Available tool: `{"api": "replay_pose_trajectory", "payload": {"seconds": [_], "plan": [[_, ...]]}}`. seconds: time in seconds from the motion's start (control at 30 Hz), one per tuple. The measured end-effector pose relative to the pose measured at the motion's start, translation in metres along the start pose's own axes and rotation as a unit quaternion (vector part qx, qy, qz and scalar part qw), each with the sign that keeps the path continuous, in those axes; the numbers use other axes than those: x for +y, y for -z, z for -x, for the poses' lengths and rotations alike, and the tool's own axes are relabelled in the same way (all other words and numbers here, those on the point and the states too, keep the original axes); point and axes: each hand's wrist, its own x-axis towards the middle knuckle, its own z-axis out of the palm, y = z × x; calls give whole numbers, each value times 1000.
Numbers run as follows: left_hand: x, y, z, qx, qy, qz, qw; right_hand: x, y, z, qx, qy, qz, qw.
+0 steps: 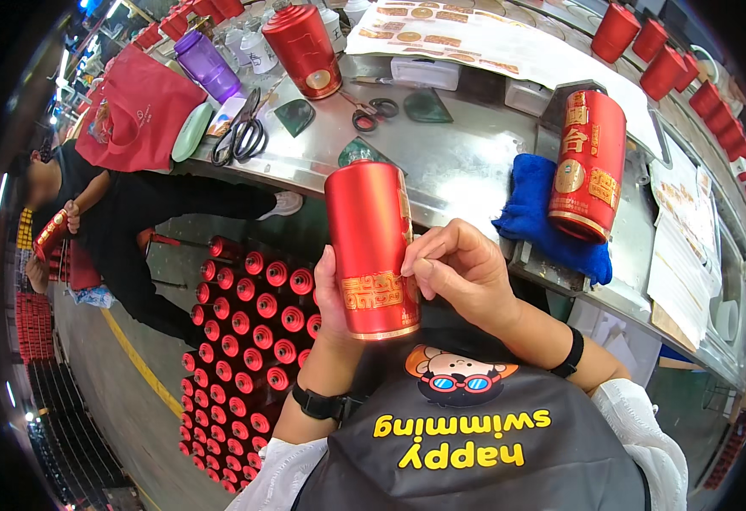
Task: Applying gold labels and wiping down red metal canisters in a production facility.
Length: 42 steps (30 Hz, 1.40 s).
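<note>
A red cylindrical bottle (pixel 371 243) with gold patterning is held upright in front of my chest. My left hand (pixel 332 294) grips it from behind at its lower part. My right hand (pixel 458 268) touches its right side, thumb and fingers pressing near a gold label at the bottle's edge. A second red bottle (pixel 588 163) with gold labels rests tilted on a blue cloth (pixel 530 213) on the metal workbench (pixel 458 162) to the right.
Black scissors (pixel 241 134), small red-handled scissors (pixel 373 111), a purple bottle (pixel 207 64), a red bag (pixel 139 106) and another red bottle (pixel 305 47) lie on the bench. Label sheets (pixel 475 34) lie at the back. Several red bottles (pixel 249 341) stand on the floor at left. Another person (pixel 109 213) crouches left.
</note>
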Motion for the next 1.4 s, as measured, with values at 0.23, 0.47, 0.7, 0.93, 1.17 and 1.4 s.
{"api": "replay_pose_trajectory", "payload": {"seconds": [0.23,0.47,0.7,0.93,1.17,1.4], "plan": [[-1,0,1,-5,6,10,1000,0,-1,0,2,-6,1,1000],[-1,4,1,-10,1,8,1000,2,-2,2,14,71,133,989],[-1,3,0,22,-13,-51,998,4,1,0,32,18,-18,999],[1,-3,1,-5,-20,-53,998,0,1,2,13,-11,-35,999],[5,-7,-1,-14,-45,-108,993,0,1,2,-5,-16,-28,999],[9,-4,3,39,-62,-136,988,3,3,2,-9,-16,-47,999]]}}
